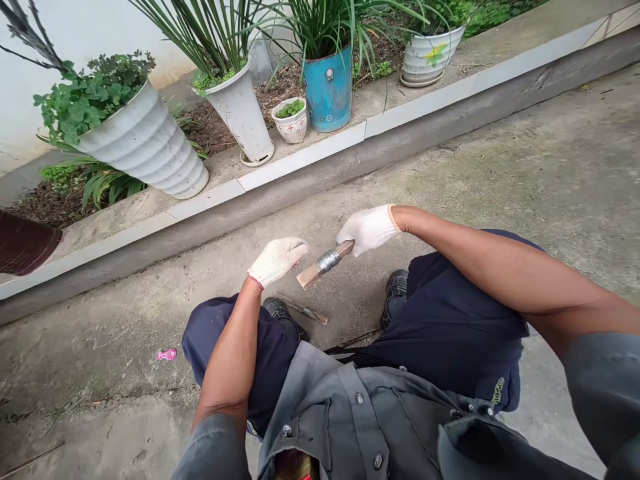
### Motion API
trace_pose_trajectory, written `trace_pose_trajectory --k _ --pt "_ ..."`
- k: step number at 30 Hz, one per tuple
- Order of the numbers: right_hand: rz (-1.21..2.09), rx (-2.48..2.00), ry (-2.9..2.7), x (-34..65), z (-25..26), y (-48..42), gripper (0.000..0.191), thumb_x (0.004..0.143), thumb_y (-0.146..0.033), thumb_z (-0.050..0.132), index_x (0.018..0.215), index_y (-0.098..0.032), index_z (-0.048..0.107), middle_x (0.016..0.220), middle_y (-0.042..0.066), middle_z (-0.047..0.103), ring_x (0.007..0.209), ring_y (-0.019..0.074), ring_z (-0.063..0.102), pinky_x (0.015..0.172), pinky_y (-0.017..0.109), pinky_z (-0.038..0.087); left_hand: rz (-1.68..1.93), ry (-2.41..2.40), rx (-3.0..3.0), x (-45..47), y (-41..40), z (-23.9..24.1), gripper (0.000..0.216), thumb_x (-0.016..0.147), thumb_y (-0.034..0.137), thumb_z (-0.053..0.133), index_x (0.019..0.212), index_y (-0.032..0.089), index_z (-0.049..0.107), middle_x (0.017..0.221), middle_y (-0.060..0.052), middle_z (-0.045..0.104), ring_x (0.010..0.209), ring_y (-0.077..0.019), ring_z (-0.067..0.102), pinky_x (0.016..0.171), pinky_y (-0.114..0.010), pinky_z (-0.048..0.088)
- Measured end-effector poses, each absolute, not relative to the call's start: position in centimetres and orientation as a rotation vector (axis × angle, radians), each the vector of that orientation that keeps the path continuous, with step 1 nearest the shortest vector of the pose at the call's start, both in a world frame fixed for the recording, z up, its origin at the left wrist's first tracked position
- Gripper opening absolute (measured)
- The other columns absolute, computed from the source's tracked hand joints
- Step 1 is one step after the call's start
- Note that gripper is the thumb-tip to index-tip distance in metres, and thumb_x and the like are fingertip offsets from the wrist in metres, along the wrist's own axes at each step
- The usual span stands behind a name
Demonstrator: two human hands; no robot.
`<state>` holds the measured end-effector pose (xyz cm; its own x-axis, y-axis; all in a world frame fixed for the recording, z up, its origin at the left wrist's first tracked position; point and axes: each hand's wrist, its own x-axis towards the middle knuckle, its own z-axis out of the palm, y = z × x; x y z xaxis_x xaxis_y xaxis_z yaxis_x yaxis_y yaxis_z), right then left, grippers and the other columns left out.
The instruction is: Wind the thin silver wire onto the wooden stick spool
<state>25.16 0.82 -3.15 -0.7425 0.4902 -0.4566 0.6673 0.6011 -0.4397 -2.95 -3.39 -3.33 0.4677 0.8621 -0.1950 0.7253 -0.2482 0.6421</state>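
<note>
My right hand [369,230], in a white knit glove, grips one end of a short wooden stick [309,275]. Silver wire [328,261] is wound in a tight band round the stick's middle. Just left of the stick's free end is my left hand [279,259], also gloved, its fingers curled together with thumb and forefinger towards the wire. Whatever those fingers pinch is too small to make out. On the ground between my feet lies a second narrow wooden piece [316,315], with something wound round it.
A low tiled ledge [300,160] runs across in front, bearing a ribbed white planter [150,150], a tall white pot [243,110], a small patterned pot [291,127] and a blue bucket [327,90]. A pink plastic item [167,355] lies on the concrete at left.
</note>
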Motion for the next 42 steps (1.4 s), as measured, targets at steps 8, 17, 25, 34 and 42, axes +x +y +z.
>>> trace_pose_trajectory --k 8,17,25,34,42 --pt "-0.993 1.477 2.65 24.7 -2.0 1.8 0.029 0.082 -0.045 0.067 0.097 -0.021 0.069 0.074 -0.002 0.063 0.066 0.0129 0.053 0.061 0.026 0.03 0.402 1.18 1.905 -2.2 -3.5 -3.7 0.043 0.102 0.045 0.048 0.074 0.018 0.066 0.072 -0.002 0.072 0.076 -0.0172 0.066 0.08 -0.027 0.046" --pt "-0.334 1.776 2.342 23.8 -3.2 3.2 0.03 0.084 -0.023 0.066 0.113 -0.018 0.073 0.094 0.015 0.073 0.086 0.0279 0.067 0.076 0.036 0.042 0.227 1.279 1.953 -2.0 -4.1 -3.2 0.044 0.102 0.044 0.048 0.068 0.02 0.061 0.066 0.001 0.068 0.067 -0.0157 0.062 0.068 -0.026 0.041" --pt "-0.616 1.126 2.45 24.5 -3.4 1.2 0.017 0.077 -0.021 0.067 0.093 -0.021 0.073 0.079 0.004 0.067 0.073 0.0187 0.059 0.071 0.032 0.036 0.264 1.395 2.051 -3.3 -3.1 -3.3 0.042 0.101 0.041 0.047 0.067 0.02 0.059 0.061 0.003 0.061 0.063 -0.0146 0.057 0.066 -0.026 0.039" --pt "-1.068 1.315 2.627 25.0 -1.7 1.4 0.027 0.082 -0.043 0.066 0.095 -0.02 0.069 0.075 -0.003 0.063 0.066 0.0119 0.052 0.062 0.026 0.031 0.383 1.179 1.877 -2.5 -3.3 -3.9 0.038 0.098 0.045 0.051 0.075 0.018 0.064 0.068 -0.001 0.068 0.069 -0.0166 0.064 0.073 -0.026 0.048" --pt "-0.392 1.739 2.467 23.8 -2.1 2.7 0.028 0.092 -0.03 0.056 0.113 -0.02 0.071 0.094 0.011 0.073 0.081 0.0226 0.065 0.07 0.031 0.04 0.244 1.288 1.935 -1.8 -4.2 -3.3 0.041 0.101 0.043 0.048 0.07 0.02 0.06 0.065 0.002 0.067 0.066 -0.0151 0.061 0.067 -0.025 0.042"
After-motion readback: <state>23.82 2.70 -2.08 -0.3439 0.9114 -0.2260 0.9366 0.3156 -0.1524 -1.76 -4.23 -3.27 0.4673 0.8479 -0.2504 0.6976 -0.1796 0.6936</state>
